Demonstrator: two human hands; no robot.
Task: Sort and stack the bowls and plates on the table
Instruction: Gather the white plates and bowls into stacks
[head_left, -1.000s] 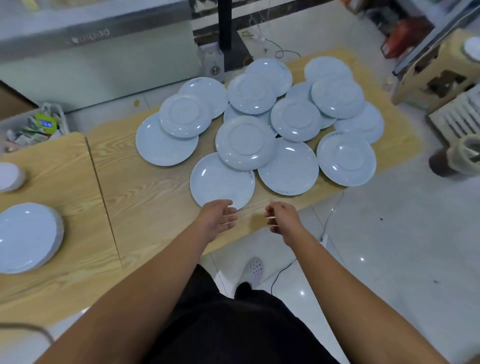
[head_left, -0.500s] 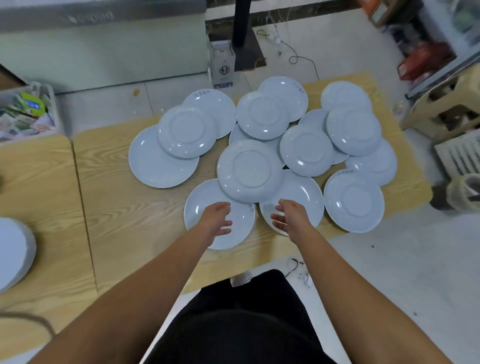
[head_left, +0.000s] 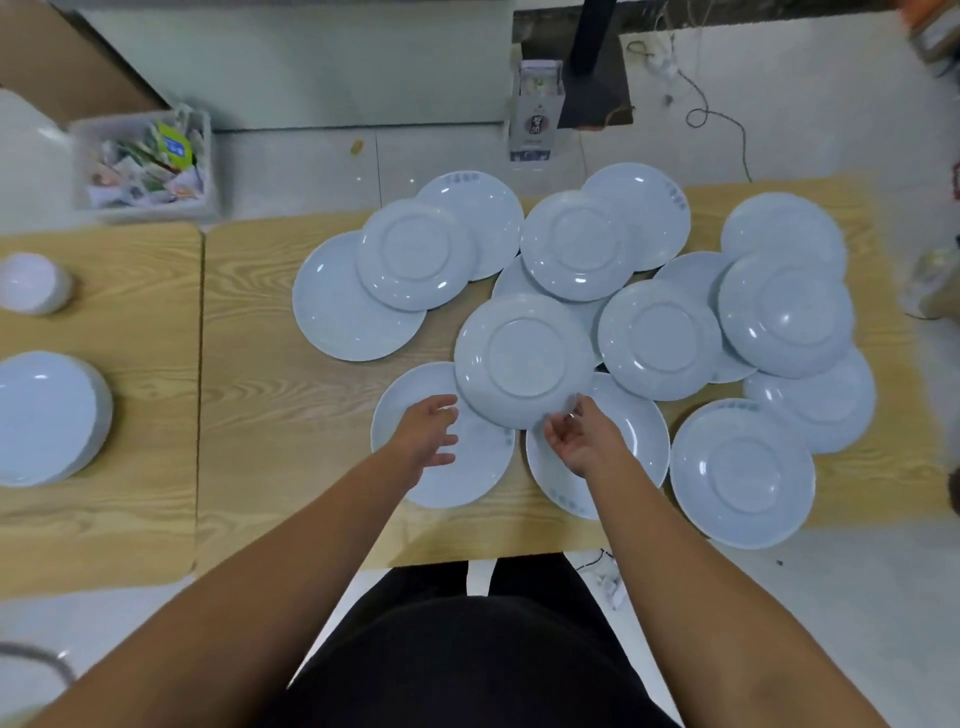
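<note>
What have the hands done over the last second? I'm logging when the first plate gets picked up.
Both hands moved forward from the table's near edge over the plates. The right hand now touches the near rim of the upside-down plate in the middle; the left hand hovers open over the upright plate beside it. Nothing is lifted yet. The spread of plates and the stack on the left stayed as they were.

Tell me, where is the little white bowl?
In the head view, the small white bowl sits far left on the wooden table, just beyond the plate stack.
</note>
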